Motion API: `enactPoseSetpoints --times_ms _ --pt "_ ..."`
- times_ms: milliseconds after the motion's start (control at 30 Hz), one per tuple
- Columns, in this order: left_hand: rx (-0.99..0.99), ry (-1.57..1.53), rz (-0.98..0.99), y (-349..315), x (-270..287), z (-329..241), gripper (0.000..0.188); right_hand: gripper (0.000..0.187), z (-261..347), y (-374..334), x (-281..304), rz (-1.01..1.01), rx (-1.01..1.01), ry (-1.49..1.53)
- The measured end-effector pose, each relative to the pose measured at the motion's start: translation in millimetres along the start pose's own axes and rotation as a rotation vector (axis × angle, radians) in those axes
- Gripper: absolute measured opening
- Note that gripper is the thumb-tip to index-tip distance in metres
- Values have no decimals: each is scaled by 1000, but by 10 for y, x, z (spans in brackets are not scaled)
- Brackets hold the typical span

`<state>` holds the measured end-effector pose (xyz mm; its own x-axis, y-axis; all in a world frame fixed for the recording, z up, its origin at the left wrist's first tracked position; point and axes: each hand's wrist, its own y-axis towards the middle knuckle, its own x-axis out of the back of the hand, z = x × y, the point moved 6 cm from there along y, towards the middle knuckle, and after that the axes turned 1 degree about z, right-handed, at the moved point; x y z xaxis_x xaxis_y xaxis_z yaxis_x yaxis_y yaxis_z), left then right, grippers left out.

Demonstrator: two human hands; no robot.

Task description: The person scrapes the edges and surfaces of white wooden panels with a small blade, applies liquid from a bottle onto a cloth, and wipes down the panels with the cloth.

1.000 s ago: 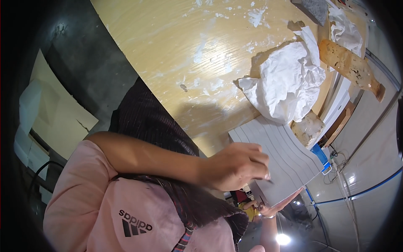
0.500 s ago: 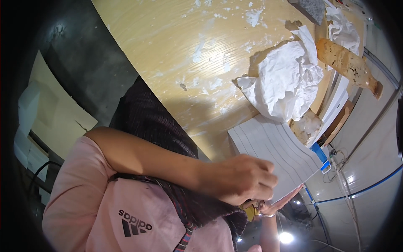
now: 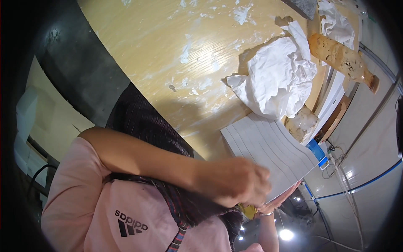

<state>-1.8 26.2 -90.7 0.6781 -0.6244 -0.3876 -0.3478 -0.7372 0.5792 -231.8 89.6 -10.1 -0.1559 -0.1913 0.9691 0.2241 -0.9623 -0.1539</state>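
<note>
A pale grey slab point(image 3: 277, 151) with wavy parallel grooves slants from the table's near edge. My right hand point(image 3: 275, 203) is under its lower right edge, fingers stretched along the underside and partly hidden. My left hand point(image 3: 237, 181) is closed in a curled grip beside the slab's near left part, smeared by motion. Whatever it may hold is hidden behind the fingers. Just below the left hand, a small yellowish thing point(image 3: 248, 211) shows in part; its kind is unclear.
A crumpled white cloth or paper point(image 3: 281, 77) lies beyond the slab on the stained wooden table point(image 3: 168, 54). A murky plastic bottle point(image 3: 344, 59) lies at the far right. Near it are a grey block point(image 3: 303, 6), a cloudy chunk point(image 3: 303, 124) and a blue object point(image 3: 317, 152).
My left hand has moved slightly left and is more blurred. The whole view has shifted a little; the slab and my right hand keep nearly the same position together.
</note>
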Motion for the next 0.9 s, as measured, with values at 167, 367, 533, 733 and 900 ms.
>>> enactPoseSetpoints --times_ms 167,367,533,733,900 --pt "87 171 -314 201 170 220 18 121 -33 -111 112 -3 -9 -36" --pt "47 128 -247 351 107 346 20 122 -1 -105 104 46 -22 -146" --pt "96 65 -242 439 139 346 11 119 11 -137 113 70 7 -154" --pt "-7 180 -284 606 85 530 19 121 -43 -146 103 -41 47 -112" --pt "42 141 -202 684 34 495 10 118 39 -98 133 -21 44 -131"
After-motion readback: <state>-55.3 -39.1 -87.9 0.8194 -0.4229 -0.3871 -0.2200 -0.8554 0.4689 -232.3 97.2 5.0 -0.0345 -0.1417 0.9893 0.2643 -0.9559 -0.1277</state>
